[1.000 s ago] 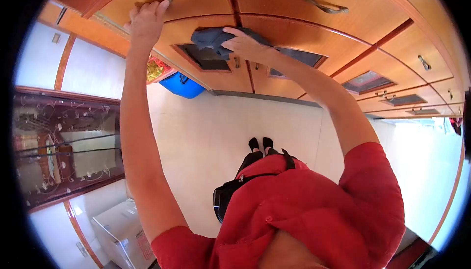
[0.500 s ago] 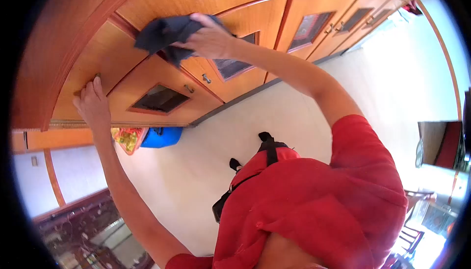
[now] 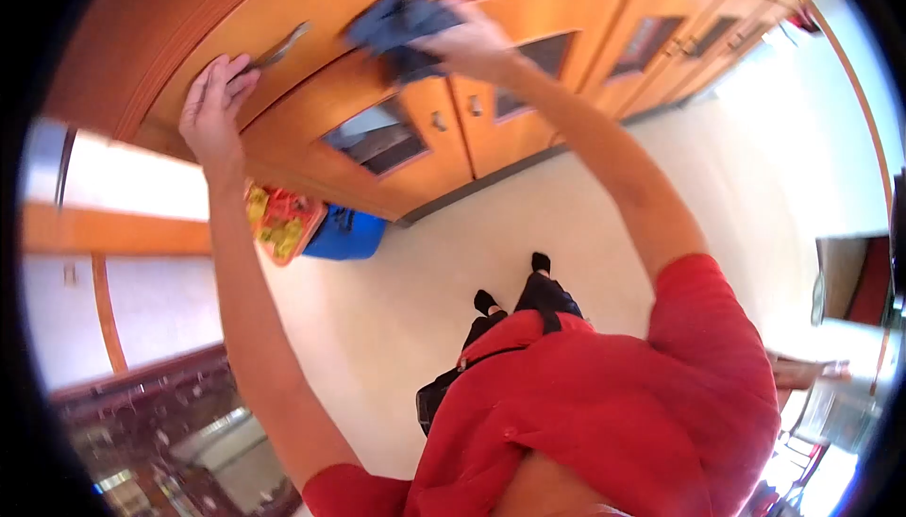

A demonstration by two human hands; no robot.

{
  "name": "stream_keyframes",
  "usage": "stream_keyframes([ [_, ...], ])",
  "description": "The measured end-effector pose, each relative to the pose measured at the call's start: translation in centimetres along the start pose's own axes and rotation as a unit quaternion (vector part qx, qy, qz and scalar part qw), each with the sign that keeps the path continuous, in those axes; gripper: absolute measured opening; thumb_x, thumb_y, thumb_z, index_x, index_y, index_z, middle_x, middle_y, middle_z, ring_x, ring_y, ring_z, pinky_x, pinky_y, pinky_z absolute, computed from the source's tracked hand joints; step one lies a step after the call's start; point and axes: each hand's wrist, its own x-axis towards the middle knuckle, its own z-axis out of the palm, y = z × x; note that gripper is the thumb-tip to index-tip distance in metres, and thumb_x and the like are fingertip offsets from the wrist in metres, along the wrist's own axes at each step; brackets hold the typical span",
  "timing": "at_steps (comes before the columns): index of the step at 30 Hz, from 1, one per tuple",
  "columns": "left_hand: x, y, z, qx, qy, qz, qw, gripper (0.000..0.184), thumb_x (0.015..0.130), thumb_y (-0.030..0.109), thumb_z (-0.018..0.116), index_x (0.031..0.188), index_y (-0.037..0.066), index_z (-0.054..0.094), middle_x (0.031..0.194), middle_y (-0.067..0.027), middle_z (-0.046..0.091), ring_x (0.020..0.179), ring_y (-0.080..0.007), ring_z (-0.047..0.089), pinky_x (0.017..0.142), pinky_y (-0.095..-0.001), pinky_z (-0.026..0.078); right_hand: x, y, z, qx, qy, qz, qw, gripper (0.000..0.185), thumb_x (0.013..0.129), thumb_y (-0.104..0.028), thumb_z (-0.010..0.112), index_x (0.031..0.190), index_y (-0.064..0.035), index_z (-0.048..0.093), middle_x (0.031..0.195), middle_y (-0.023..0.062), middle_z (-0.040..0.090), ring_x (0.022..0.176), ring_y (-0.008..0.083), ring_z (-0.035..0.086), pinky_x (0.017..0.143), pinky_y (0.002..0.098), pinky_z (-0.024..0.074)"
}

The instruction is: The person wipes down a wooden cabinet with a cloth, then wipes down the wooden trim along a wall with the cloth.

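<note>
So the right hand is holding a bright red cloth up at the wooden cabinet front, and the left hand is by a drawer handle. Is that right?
Not quite: the cloth is dark blue-grey, not red, as the head view shows. The right hand is holding it at the cabinet front, and the left hand is by a drawer handle.

From afar I count one left hand [image 3: 215, 113], one right hand [image 3: 472, 42], one blue-grey cloth [image 3: 392, 31], one blue container [image 3: 351, 241], one orange basket [image 3: 308, 226], one black bag [image 3: 434, 400], two black-clad feet [image 3: 484, 303] and at least four glass-paned doors [image 3: 377, 135].
</note>
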Motion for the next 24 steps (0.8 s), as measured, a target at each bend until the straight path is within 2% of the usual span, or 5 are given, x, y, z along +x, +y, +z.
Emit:
stream_keyframes([
  [2, -1.6, -1.3, -3.0, -0.18, 0.068, -0.065, 0.979, 0.024, 0.089, 0.016, 0.05, 0.101, -0.004, 0.056, 0.102, -0.0136, 0.061, 0.093, -0.0213, 0.058, 0.078, -0.0309, 0.047, -1.1, 1.2, -0.8, -0.034, -0.054, 0.053, 0.997, 0.053, 0.074, -0.036, 0.065, 0.122, -0.024, 0.046, 0.087, -0.0003, 0.061, 0.086, 0.0134, 0.059, 0.105, 0.0448, 0.0162],
  [8, -10.3, -12.8, -6.8, 0.14, 0.349, -0.039, 0.926, 0.03, 0.088, 0.02, 0.053, 0.106, -0.004, 0.047, 0.1, -0.0108, 0.054, 0.091, -0.0175, 0.052, 0.078, -0.0276, 0.043, -0.3, 0.5, 1.7, -0.106, 0.183, 0.1, 0.972, 0.061, 0.078, -0.052, 0.055, 0.123, -0.0118, 0.046, 0.105, 0.0153, 0.053, 0.088, 0.0306, 0.054, 0.097, 0.0552, 0.0189],
  [13, -13.3, -21.5, -3.9, 0.116, 0.17, -0.025, 0.978, 0.066, 0.088, 0.039, 0.053, 0.129, -0.005, 0.027, 0.125, -0.0148, 0.042, 0.112, -0.0222, 0.042, 0.095, -0.0323, 0.033, -0.5, -1.6, 3.6, -0.084, 0.114, 0.123, 0.982, 0.051, 0.078, -0.033, 0.056, 0.122, -0.008, 0.046, 0.115, 0.0173, 0.05, 0.113, 0.0337, 0.044, 0.1, 0.0598, 0.0158],
  [16, -13.2, -24.1, -1.9, 0.028, 0.199, -0.068, 0.977, 0.073, 0.087, 0.041, 0.051, 0.133, -0.006, 0.019, 0.132, -0.0167, 0.034, 0.119, -0.0231, 0.035, 0.099, -0.0325, 0.028, -2.3, -1.8, 6.4, -0.161, 0.05, 0.034, 0.985, 0.052, 0.075, -0.047, 0.059, 0.117, -0.0169, 0.05, 0.104, 0.0073, 0.056, 0.091, 0.0244, 0.053, 0.098, 0.0517, 0.0184],
  [24, -15.8, -33.3, -1.5, 0.022, 0.205, -0.035, 0.978, 0.073, 0.082, 0.028, 0.063, 0.133, -0.005, 0.022, 0.132, -0.0172, 0.034, 0.121, -0.0255, 0.034, 0.1, -0.033, 0.029, -7.2, -3.9, 10.8, -0.202, -0.114, -0.092, 0.968, 0.047, 0.08, -0.042, 0.055, 0.124, -0.0239, 0.049, 0.122, 0.0054, 0.05, 0.117, 0.0184, 0.042, 0.102, 0.0488, 0.017],
])
